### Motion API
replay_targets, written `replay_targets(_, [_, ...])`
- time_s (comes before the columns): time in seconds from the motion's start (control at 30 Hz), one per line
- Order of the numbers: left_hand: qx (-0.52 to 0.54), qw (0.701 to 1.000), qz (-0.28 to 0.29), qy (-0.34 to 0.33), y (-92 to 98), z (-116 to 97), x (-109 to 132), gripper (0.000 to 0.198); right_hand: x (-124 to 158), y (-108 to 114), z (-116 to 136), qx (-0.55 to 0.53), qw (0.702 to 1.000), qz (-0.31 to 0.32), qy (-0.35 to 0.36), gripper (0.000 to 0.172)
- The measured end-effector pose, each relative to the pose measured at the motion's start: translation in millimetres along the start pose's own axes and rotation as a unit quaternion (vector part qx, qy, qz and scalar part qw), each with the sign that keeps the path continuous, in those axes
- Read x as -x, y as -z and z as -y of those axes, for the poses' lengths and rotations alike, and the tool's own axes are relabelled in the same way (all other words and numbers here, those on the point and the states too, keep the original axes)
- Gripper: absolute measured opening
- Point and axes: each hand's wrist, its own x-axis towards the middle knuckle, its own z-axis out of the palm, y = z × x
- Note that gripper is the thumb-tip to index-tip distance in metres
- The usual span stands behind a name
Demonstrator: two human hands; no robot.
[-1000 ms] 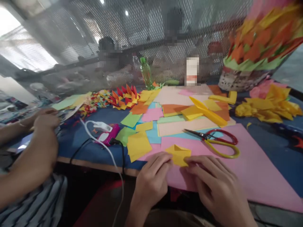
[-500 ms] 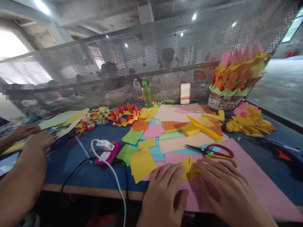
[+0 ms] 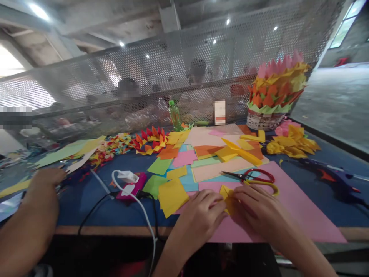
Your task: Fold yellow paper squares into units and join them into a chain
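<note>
Between my hands is a small folded piece of yellow paper [image 3: 227, 196], partly covered by my fingers, over a large pink sheet [image 3: 291, 200]. My left hand [image 3: 203, 209] is closed on its left side, fingers bent together. From the right, my right hand [image 3: 255, 202] grips the same piece near its top, with thumb and fingertips mostly hidden. Just beyond my right hand lie scissors [image 3: 248, 177] with red and yellow handles, blades pointing left. Left of my left hand is a stack of yellow paper squares [image 3: 172, 196].
A magenta power strip [image 3: 131, 188] with a white plug and cables lies to the left. Nearby is a co-worker's arm [image 3: 40, 200]. A paper-petal basket [image 3: 268, 119], a green-capped bottle [image 3: 174, 115] and a glue gun [image 3: 328, 177] also stand or lie about. Behind runs a perforated metal screen [image 3: 161, 73].
My hands have gone from lying rather flat beside the yellow paper to gripping it with curled fingers, and its near edge looks raised. The view has shifted slightly right.
</note>
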Motion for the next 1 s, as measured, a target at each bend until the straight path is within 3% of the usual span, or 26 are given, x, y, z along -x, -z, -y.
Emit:
replay_targets(0.1, [-0.006,1.000,0.017,-0.015,-4.0,1,-5,0.009,5,5,2,-0.025,1.000,0.006,0.009,0.019])
replay_targets(0.33, [-0.025,0.999,0.048,0.006,-7.2,-6,-23,0.016,12,15,6,-0.074,0.997,0.006,0.000,0.026])
replay_targets(0.5, [-0.025,0.998,0.045,0.039,-12.4,-9,-29,0.015,17,20,11,-0.088,0.996,0.015,-0.026,0.033])
replay_targets(0.67, [-0.021,0.998,0.025,0.057,-16.7,-9,-31,0.017,17,23,13,-0.084,0.996,0.037,-0.005,0.030])
replay_targets(0.83, [-0.037,0.998,-0.001,0.046,-11.1,-10,-20,0.013,15,24,15,-0.069,0.997,0.043,0.011,0.027])
replay_targets(1.0, [-0.055,0.998,-0.034,-0.013,-0.2,-14,8,0.024,19,26,19,-0.054,0.997,0.055,0.005,0.033])
